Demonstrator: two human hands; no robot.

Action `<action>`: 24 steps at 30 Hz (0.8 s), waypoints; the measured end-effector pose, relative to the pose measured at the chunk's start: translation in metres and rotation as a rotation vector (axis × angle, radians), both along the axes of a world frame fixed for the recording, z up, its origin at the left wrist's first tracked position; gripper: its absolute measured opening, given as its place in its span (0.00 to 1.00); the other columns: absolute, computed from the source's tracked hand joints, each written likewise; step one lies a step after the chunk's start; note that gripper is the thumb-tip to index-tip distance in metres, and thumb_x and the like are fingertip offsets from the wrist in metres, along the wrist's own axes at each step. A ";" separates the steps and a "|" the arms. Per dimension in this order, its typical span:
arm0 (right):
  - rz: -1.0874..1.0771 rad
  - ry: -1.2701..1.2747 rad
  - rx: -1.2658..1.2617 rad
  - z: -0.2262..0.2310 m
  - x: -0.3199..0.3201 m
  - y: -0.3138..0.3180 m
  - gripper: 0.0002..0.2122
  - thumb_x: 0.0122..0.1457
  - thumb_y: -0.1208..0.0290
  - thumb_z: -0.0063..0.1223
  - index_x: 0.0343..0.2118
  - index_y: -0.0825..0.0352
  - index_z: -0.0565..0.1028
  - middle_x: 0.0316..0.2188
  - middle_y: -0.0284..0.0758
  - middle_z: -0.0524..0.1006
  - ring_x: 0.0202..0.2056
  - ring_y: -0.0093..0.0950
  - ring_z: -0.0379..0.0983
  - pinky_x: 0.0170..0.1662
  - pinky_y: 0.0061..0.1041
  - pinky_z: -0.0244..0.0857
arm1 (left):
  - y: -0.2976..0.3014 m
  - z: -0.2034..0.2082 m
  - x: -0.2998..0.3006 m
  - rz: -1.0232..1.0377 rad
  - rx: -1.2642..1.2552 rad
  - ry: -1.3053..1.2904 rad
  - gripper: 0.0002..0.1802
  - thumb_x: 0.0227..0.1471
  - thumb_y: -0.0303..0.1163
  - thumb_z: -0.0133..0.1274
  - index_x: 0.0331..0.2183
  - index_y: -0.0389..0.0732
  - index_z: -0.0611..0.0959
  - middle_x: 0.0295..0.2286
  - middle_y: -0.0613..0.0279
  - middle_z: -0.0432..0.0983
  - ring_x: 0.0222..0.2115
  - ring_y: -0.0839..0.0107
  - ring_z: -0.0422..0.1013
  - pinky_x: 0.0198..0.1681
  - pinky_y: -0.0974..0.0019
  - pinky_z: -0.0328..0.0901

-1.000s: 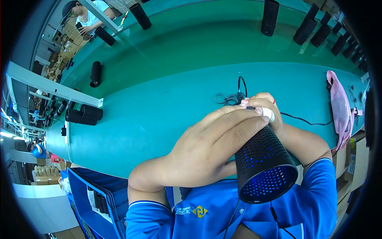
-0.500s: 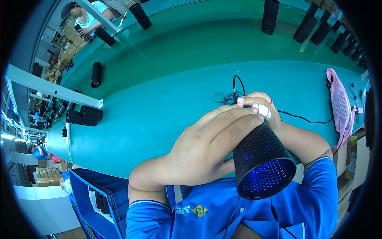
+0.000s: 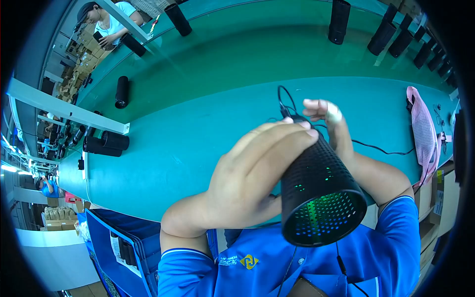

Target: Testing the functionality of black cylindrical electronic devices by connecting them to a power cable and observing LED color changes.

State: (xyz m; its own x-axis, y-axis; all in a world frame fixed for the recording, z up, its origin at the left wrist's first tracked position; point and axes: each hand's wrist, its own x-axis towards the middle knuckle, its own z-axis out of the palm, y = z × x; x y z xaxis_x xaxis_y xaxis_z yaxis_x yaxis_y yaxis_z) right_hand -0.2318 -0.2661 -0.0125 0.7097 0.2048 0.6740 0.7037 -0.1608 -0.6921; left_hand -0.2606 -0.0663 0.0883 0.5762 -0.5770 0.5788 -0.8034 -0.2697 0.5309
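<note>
A black perforated cylinder is tilted above the table, its open end facing me with green and blue light glowing inside. My left hand wraps round its left side and far end. At that far end a black cable plug meets the cylinder; whether it is fully seated is hidden by my fingers. My right hand, with white tape on one finger, is raised beside the far end, its fingers stretched out and holding nothing.
A green tabletop lies beneath, with a thin black cable running right towards a pink mesh cloth item. More black cylinders stand along the far belt, and others lie at left. A co-worker handles one at far left.
My right hand has come off the cylinder's far end and opened. The light inside has turned from blue to mostly green. My left hand has shifted slightly left with the cylinder.
</note>
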 end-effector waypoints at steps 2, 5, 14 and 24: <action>0.092 0.222 0.117 -0.002 0.000 -0.006 0.23 0.48 0.74 0.57 0.49 0.66 0.64 0.44 0.40 0.70 0.37 0.28 0.69 0.41 0.25 0.65 | 0.001 -0.003 0.001 -0.012 -0.046 -0.017 0.28 0.38 0.26 0.58 0.45 0.32 0.72 0.43 0.51 0.71 0.42 0.58 0.69 0.48 0.61 0.64; 0.369 0.901 0.467 -0.007 0.002 -0.019 0.15 0.51 0.73 0.55 0.43 0.67 0.70 0.37 0.36 0.74 0.35 0.23 0.70 0.39 0.21 0.64 | 0.002 -0.011 0.002 -0.048 -0.181 -0.056 0.28 0.38 0.26 0.58 0.45 0.31 0.72 0.42 0.50 0.71 0.42 0.58 0.70 0.48 0.60 0.64; 0.539 1.193 0.353 -0.010 0.000 -0.019 0.05 0.58 0.74 0.47 0.35 0.68 0.72 0.26 0.36 0.76 0.26 0.21 0.72 0.27 0.16 0.66 | -0.009 -0.015 -0.011 -0.083 -0.240 0.072 0.28 0.38 0.25 0.57 0.45 0.31 0.72 0.42 0.49 0.71 0.41 0.56 0.69 0.48 0.59 0.64; 0.712 1.310 0.478 -0.024 0.009 -0.033 0.06 0.55 0.77 0.49 0.36 0.70 0.73 0.28 0.38 0.76 0.29 0.24 0.74 0.32 0.20 0.69 | -0.009 -0.005 -0.010 -0.115 -0.103 0.032 0.19 0.45 0.26 0.53 0.42 0.30 0.73 0.42 0.46 0.71 0.44 0.55 0.70 0.49 0.58 0.64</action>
State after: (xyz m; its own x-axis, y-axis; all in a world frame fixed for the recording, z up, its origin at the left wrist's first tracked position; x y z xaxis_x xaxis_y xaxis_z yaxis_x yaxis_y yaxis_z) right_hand -0.2231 -0.2989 -0.0370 0.6856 0.6959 -0.2137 -0.5734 0.3355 -0.7474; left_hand -0.2704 -0.0751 0.0832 0.5288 -0.5785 0.6211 -0.8081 -0.1195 0.5768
